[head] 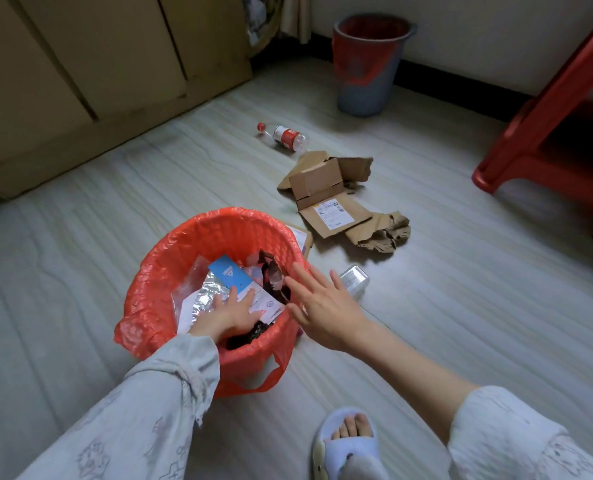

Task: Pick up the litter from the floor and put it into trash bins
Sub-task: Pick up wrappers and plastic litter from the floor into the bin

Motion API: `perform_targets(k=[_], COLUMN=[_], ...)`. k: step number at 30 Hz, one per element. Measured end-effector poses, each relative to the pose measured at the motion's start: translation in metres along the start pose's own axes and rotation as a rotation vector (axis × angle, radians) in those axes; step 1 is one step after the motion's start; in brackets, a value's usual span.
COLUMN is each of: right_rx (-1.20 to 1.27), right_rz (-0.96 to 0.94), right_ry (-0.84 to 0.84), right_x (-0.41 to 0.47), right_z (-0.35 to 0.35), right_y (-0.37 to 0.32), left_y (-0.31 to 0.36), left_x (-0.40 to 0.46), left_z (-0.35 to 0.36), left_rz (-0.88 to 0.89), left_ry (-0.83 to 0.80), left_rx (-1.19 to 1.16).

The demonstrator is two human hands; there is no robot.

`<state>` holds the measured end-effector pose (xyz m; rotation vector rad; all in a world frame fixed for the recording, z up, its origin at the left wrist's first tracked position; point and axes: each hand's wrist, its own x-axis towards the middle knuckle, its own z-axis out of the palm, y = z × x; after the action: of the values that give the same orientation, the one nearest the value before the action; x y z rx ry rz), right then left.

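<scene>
Litter's split between bin and floor here. The nearest bin (pixel 170 271), lined with a red bag, sits lower centre-left of the frame and already holds a pile of wrappers (pixel 225 285): silvery foil, a blue card, white papers and something dark. The left hand (pixel 234 311) is down inside it, fingers spread flat and pressing on the papers, not gripping anything. The right hand (pixel 317 304) hovers over the bin's right rim, fingers straight and fanned wide, holding nothing.

Just right of that hand, a small clear plastic box (pixel 355 279) lies on the floor. Above it, around the middle of the frame, there's torn cardboard (pixel 336 199) with a shipping label, flaps spread open and a crumpled piece at its lower right. Further up, a plastic bottle (pixel 283 136) with a red cap and red label lies on its side.

Top centre, a second bin (pixel 367 84), grey with a red liner, stands by the wall. A red plastic stool (pixel 544 126) fills the right edge, beige cabinet doors (pixel 97 57) the upper left, and a slippered foot (pixel 347 441) shows at the bottom.
</scene>
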<state>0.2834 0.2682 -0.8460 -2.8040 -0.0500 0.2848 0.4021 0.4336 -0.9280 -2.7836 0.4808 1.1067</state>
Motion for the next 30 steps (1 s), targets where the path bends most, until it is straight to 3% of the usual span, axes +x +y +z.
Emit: perform_targets(k=[7,12,22,30], right_rx=[0.043,0.071,-0.074,-0.027], right_rz=[0.161,0.294,0.644,0.981], right_ry=[0.05,0.086,0.167,0.215], right_x=[-0.061,-0.134,-0.344,-0.506], right_z=[-0.058,-0.099,-0.155,-0.151], right_y=[0.004,0.007,0.047,0.113], left_y=[0.013,0.069,0.259,0.405], left_x=[-0.073,-0.149,-0.304,-0.372], left_z=[-0.028,-0.07,-0.084,-0.045], left_rz=[0.121,0.447,1.024,1.28], left_ry=[0.256,0.476,0.41,0.307], left_rx=[-0.164,-0.213,0.008,0.243])
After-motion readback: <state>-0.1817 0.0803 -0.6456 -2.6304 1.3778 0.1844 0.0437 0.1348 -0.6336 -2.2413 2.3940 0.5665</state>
